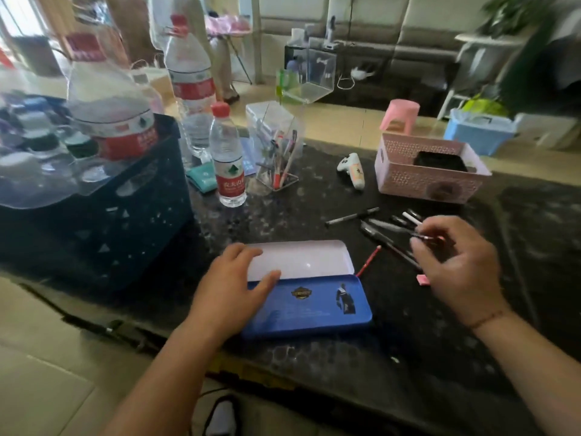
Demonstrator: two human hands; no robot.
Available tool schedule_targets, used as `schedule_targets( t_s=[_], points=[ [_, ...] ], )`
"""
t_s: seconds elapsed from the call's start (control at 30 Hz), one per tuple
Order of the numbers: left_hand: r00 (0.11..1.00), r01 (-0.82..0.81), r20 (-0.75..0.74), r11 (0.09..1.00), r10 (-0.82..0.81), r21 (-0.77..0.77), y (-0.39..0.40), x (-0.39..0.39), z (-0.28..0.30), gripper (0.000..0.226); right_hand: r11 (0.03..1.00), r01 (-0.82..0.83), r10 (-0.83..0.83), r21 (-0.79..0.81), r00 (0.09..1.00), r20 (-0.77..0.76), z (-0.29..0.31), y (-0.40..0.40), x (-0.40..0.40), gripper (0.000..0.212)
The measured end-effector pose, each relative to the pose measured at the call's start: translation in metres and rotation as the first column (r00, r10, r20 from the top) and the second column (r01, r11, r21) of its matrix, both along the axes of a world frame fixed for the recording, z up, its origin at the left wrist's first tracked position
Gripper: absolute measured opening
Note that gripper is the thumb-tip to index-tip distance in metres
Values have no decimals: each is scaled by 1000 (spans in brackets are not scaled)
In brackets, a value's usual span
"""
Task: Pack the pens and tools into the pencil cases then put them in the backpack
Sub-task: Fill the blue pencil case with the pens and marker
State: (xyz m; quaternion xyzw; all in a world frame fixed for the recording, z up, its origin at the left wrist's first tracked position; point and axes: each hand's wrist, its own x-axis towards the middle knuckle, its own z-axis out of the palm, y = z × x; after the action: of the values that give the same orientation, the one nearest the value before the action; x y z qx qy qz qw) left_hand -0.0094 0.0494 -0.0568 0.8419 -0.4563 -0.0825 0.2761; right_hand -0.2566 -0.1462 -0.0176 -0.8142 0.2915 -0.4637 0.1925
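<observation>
Head view: left hand flat on pencil case; right hand pinches pen.

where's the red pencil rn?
Head view: the red pencil lies on the dark table, just right of the open pencil case, beside the pens.

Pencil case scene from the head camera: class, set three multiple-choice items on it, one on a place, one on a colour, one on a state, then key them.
1. Where do the loose pens lie?
A. right of the pencil case
B. inside the pink basket
C. on the floor

2. What colour is the pencil case lid?
A. green
B. blue
C. yellow

3. The pencil case is
A. zipped shut
B. open
C. upside down

Key: 1 A, pens lie beside the right hand; 2 B, blue printed lid; 3 B, white inside exposed under the left hand.
</observation>
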Motion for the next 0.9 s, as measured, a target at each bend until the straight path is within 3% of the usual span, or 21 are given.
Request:
schedule_targets(
  t_s=[0.03,0.1,0.13,0.2,0.27,0.33,0.4,0.53,0.67,0.77,0.83,0.9],
  points=[
    [998,61,-28,996,-63,-67,-1,-3,1,55,979,-9,-20,204,990,141,3,24,12,13],
    [983,178,-30,977,-183,-120,0,-8,0,52,815,-147,-36,560,953,302,-2,61,39,21],
    [973,220,-32,965,-227,-139,1,-7,-2,50,731,-182,-17,657,958,285,-9,69,52,22],
    [958,268,-60,952,-279,-149,4,-3,-10,43,673,-172,126,719,985,118,-22,76,69,20],
    [947,319,-12,942,-322,-106,6,5,-20,32,728,-126,250,673,964,-90,-36,74,77,17],
    [942,336,51,937,-333,-91,8,10,-29,24,834,-56,237,550,935,-265,-48,68,78,19],
    [947,317,86,942,-309,-114,8,13,-33,19,926,-63,201,372,916,-348,-58,64,78,22],
    [968,246,74,960,-238,-134,1,10,-34,20,976,-126,197,179,859,-473,-69,61,78,12],
    [982,186,57,972,-180,-145,-4,9,-35,25,986,-90,147,141,872,-467,-72,57,79,9],
    [984,175,10,973,-176,-151,-6,11,-36,30,974,-129,183,185,931,-316,-59,43,74,6],
    [981,190,-5,969,-193,-156,-6,11,-37,32,980,12,33,199,975,-221,-51,12,63,6],
    [980,191,-24,969,-197,-158,-5,12,-36,34,966,226,-172,122,922,-346,-49,-32,52,8]
  ],
)
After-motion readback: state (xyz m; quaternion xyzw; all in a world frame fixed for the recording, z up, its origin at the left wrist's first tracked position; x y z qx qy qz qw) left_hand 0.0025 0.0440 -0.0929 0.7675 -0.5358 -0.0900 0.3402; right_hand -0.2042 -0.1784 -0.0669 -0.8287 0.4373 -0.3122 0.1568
